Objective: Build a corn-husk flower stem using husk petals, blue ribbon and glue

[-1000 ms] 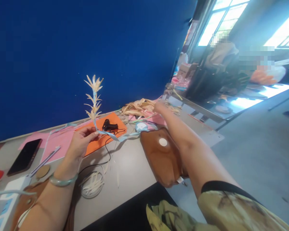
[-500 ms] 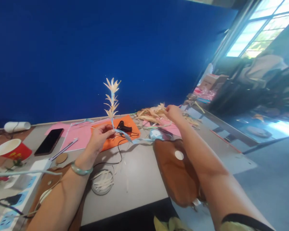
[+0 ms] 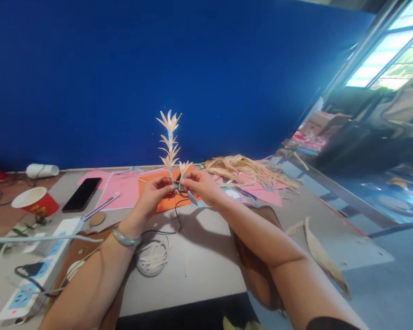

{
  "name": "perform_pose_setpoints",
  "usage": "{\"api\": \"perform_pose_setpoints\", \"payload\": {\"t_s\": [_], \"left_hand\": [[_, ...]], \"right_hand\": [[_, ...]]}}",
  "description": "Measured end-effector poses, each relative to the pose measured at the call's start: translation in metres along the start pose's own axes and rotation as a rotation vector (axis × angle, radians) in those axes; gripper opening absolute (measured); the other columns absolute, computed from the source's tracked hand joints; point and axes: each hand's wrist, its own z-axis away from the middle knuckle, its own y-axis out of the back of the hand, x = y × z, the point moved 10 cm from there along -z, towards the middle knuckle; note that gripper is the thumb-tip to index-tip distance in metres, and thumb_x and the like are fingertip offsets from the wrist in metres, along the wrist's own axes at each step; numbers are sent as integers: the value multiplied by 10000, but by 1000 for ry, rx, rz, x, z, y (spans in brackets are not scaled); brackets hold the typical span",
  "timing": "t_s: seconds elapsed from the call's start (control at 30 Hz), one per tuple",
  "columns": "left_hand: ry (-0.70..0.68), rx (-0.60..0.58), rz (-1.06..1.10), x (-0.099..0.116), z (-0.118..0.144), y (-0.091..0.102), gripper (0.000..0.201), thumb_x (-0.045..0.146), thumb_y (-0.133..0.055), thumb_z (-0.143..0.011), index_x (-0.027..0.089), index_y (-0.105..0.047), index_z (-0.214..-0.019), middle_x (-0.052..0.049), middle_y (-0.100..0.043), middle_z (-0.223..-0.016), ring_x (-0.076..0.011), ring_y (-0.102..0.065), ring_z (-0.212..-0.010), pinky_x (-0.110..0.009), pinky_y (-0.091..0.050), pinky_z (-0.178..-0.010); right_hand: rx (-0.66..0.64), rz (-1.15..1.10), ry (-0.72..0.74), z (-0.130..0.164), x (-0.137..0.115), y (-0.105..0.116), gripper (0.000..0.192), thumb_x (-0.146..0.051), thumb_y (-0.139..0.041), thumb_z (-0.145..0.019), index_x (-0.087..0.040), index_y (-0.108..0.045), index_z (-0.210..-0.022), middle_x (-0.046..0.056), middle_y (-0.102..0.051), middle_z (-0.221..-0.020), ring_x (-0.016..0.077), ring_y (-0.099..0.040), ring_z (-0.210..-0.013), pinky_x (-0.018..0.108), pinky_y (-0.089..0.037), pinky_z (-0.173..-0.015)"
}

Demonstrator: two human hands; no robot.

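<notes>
My left hand (image 3: 153, 196) pinches the bottom of an upright stalk of pale straw leaf clusters (image 3: 170, 140) wrapped in light blue ribbon. My right hand (image 3: 201, 185) holds a small straw leaf cluster (image 3: 184, 169) against the stalk's lower end, fingertips almost meeting those of the left hand. A tail of blue ribbon (image 3: 192, 198) hangs below the hands. Both hands hover over an orange sheet (image 3: 161, 204) on the grey table (image 3: 199, 256). A green bangle (image 3: 125, 238) is on my left wrist.
A heap of straw strips (image 3: 244, 168) lies on pink paper (image 3: 124, 185) at the back right. A black phone (image 3: 81, 194), red paper cup (image 3: 36, 201), white power strip (image 3: 37, 266), round dish of strips (image 3: 152, 258) and brown bag (image 3: 258, 256) surround the hands. Blue wall behind.
My right hand came back from the straw heap with a small leaf cluster and joined the left hand at the stalk. The view turned left.
</notes>
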Motion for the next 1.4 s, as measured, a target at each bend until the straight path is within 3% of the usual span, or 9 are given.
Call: {"api": "perform_pose_setpoints", "payload": {"t_s": [0.17, 0.3, 0.5, 0.73, 1.2, 1.4], "left_hand": [[44, 20, -10, -7, -1, 1, 316, 332, -876, -565, 149, -693, -747, -30, -696, -674, -157, -662, -629, -305, -546, -668], [85, 40, -9, -12, -1, 1, 311, 321, -886, -542, 147, -712, -732, -41, -706, -671, -161, -664, -632, -316, -558, -678], [147, 75, -8, -19, 0, 2, 343, 330, -909, -506, 148, -728, -733, -41, -717, -678, -158, -661, -623, -337, -579, -703], [128, 80, -8, -19, 1, 2, 351, 344, -917, -504, 145, -738, -732, -31, -716, -692, -161, -681, -648, -328, -586, -716], [119, 49, -74, -13, 5, 0, 354, 336, -897, -530, 121, -765, -777, -64, -740, -704, -180, -698, -662, -333, -597, -720], [84, 13, -87, -7, 6, -4, 347, 243, -890, -503, 117, -769, -803, -69, -760, -753, -181, -701, -716, -309, -585, -726]], "right_hand": [[-17, -50, -39, -7, 27, -2, 334, -422, -775, -636, -172, -560, -694, -66, -507, -510, 47, -350, -425, 202, -224, -409], [-38, -38, -33, -8, 35, -1, 362, -457, -789, -640, -172, -576, -706, -67, -489, -516, 52, -336, -439, 215, -220, -423], [-19, -24, -23, -10, 41, 3, 362, -453, -803, -634, -160, -603, -710, -49, -522, -565, 65, -387, -488, 220, -266, -458], [2, -71, -3, -8, 42, 1, 365, -441, -828, -611, -164, -603, -689, -32, -558, -600, 86, -461, -544, 229, -340, -503], [3, -219, -47, -8, 56, -3, 402, -420, -872, -568, -155, -588, -671, -49, -559, -534, 39, -346, -438, 208, -221, -433], [26, -261, -54, -6, 57, -3, 381, -395, -867, -568, -160, -585, -667, -58, -540, -506, 39, -339, -423, 207, -216, -425]]}}
